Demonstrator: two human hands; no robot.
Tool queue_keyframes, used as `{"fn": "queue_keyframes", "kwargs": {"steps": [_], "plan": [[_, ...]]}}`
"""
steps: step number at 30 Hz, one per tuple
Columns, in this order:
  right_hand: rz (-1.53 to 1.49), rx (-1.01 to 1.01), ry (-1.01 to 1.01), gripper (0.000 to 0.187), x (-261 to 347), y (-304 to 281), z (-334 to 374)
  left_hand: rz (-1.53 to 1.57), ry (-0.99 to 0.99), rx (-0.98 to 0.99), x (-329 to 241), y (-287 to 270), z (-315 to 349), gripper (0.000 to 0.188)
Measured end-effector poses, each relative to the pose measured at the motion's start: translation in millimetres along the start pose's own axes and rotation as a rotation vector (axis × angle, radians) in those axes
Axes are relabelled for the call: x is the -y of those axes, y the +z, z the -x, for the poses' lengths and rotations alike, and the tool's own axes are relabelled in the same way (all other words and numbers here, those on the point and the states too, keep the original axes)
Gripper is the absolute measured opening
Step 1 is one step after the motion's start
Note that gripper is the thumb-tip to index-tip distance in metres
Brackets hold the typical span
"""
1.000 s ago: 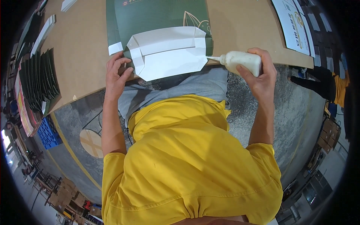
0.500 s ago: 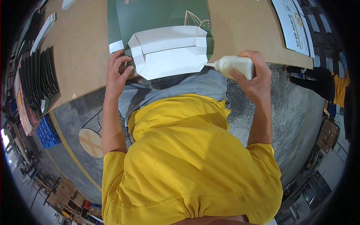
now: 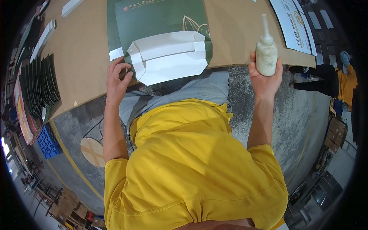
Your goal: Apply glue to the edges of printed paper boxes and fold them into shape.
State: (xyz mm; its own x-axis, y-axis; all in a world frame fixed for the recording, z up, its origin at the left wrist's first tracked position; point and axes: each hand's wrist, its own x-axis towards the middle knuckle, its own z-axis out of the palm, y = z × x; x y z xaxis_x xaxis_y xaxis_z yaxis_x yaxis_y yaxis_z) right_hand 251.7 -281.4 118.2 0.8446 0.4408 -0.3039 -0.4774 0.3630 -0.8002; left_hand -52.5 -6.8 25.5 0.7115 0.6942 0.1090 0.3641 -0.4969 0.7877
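Observation:
A dark green paper bag (image 3: 161, 19) lies on the table with its white-lined bottom end (image 3: 174, 63) folded open toward me. At the bag's lower left corner, my left hand (image 3: 118, 78) has curled fingers and thumb at the edge, gripping it. Away from the bag, to the right of it, my right hand (image 3: 265, 78) holds a squeeze bottle (image 3: 266, 57) of off-white contents, its long nozzle pointing away from me and the bottle's base in my palm.
Folded dark green bags (image 3: 38, 86) stand in a row at the table's left edge, near white strips (image 3: 43, 40). A printed white sheet (image 3: 293, 25) lies at the right. Below are a blue crate (image 3: 49, 142) and a round stool (image 3: 92, 151). Another person (image 3: 345, 86) stands far right.
My right hand has drawn the bottle's nozzle away from the bag's right corner and turned the bottle nozzle-up, moving right. The left hand stays at the bag's left corner.

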Motion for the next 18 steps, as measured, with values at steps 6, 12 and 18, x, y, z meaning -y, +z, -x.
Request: {"fn": "queue_keyframes", "kwargs": {"steps": [6,12,18], "plan": [[-0.378,0.381,0.141,0.058,-22.5,-50.6,-41.5,0.044,0.031,-0.129,-6.8,4.6,-12.3,0.027],[-0.558,0.108,0.006,0.045,-32.7,-29.7,-62.5,-0.119,0.174,-0.078,-7.6,-3.0,-24.7,0.039],[0.499,-0.067,-0.325,0.054,-32.6,-31.9,-82.4,-0.129,0.157,-0.022,-3.9,-2.8,-26.6,0.042]]}}
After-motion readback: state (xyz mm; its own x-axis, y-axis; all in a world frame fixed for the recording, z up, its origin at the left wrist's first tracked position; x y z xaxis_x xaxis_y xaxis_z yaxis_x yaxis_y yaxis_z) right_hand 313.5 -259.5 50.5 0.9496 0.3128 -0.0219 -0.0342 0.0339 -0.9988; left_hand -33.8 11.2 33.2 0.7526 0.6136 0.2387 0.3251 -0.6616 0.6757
